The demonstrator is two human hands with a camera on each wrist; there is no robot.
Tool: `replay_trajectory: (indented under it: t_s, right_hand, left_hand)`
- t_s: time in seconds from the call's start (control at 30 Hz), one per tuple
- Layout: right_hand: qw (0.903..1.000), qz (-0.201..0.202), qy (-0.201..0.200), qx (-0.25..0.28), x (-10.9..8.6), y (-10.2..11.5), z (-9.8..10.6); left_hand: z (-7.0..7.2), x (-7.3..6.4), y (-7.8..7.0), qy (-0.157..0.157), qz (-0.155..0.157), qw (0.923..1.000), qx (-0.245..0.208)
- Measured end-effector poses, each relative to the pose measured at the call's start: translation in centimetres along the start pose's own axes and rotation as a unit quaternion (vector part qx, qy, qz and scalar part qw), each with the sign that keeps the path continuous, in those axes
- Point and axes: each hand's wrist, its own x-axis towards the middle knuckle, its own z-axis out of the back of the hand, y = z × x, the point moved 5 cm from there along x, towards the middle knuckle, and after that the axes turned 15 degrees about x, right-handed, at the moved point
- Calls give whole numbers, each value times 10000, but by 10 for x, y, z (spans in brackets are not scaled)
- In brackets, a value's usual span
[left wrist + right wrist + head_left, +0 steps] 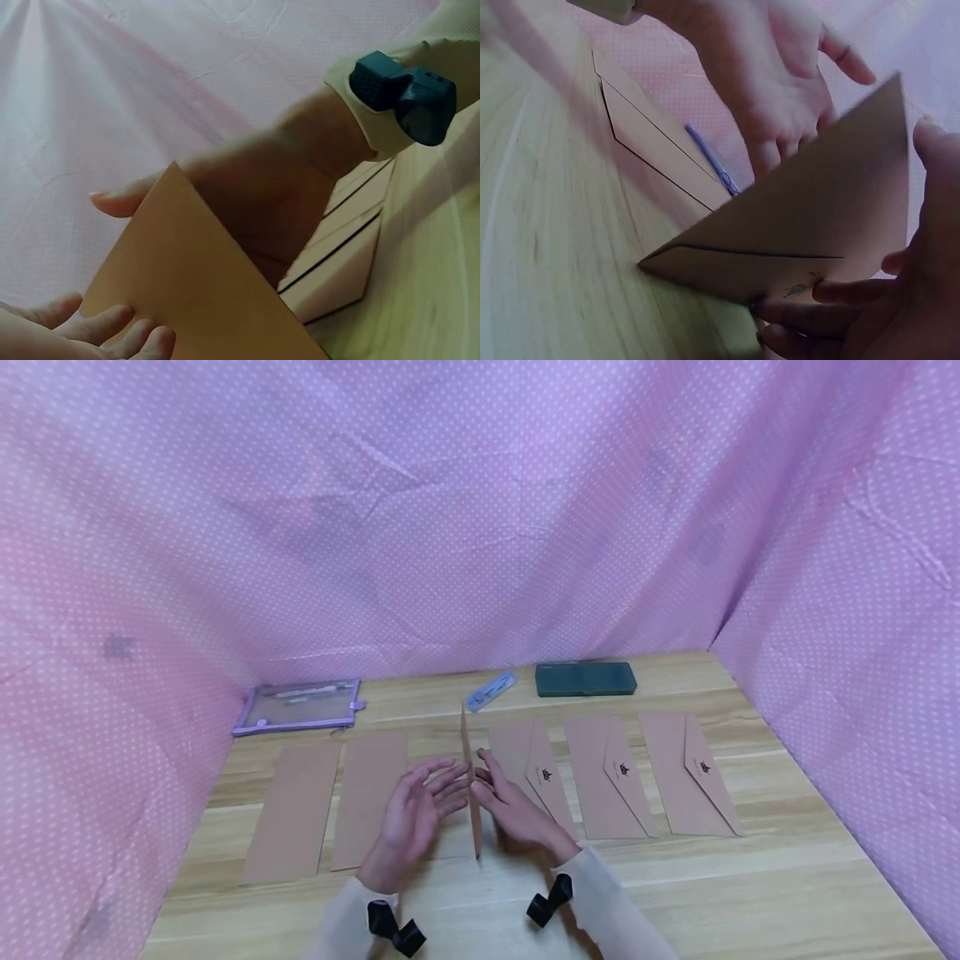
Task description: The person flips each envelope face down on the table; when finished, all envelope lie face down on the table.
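A brown kraft paper envelope [470,777] stands on edge on the table between both hands. Its plain side faces my left hand [420,806], whose straight fingers [112,330] touch it. My right hand [521,810] is on the flap side, fingers [802,316] against the paper near a small dark print and thumb extended by the edge. Neither hand curls around the envelope. To the left lie two envelopes with plain faces up, one farther out [292,814] and one nearer [369,802]. Flap-side-up envelopes [603,777] with crown prints lie to the right.
Along the back of the wooden table [480,918] are a purple-edged clear zip pouch [300,706] with pens, a small blue packet [491,691] and a dark green case [585,679]. A pink dotted curtain [480,527] hangs behind and at both sides.
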Motion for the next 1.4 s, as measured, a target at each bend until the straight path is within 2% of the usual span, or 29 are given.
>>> replay_trajectory:
  t_s: [0.17, 0.53, 0.83, 0.97, 1.13, 1.4]
  right_hand:
    - [9997, -61, -133, 188, 0, -1, 1]
    - [9979, 233, -530, 281, -2, -2, 8]
    - [9955, 301, -831, 352, -5, -1, 13]
    - [9959, 373, -776, 288, -6, 0, 14]
    - [9967, 417, -684, 89, -7, 2, 14]
    - [9968, 282, -754, -25, -12, 5, 20]
  left_hand:
    - [0, 2, 10, -171, 272, 9995, 53]
    - [3, 3, 23, -415, 635, 9967, 282]
    - [9, 2, 34, -859, 1042, 9902, 343]
    - [9, 2, 37, -969, 1079, 9888, 345]
    - [8, 1, 38, -961, 1073, 9891, 309]
    - [8, 2, 38, -954, 1105, 9890, 239]
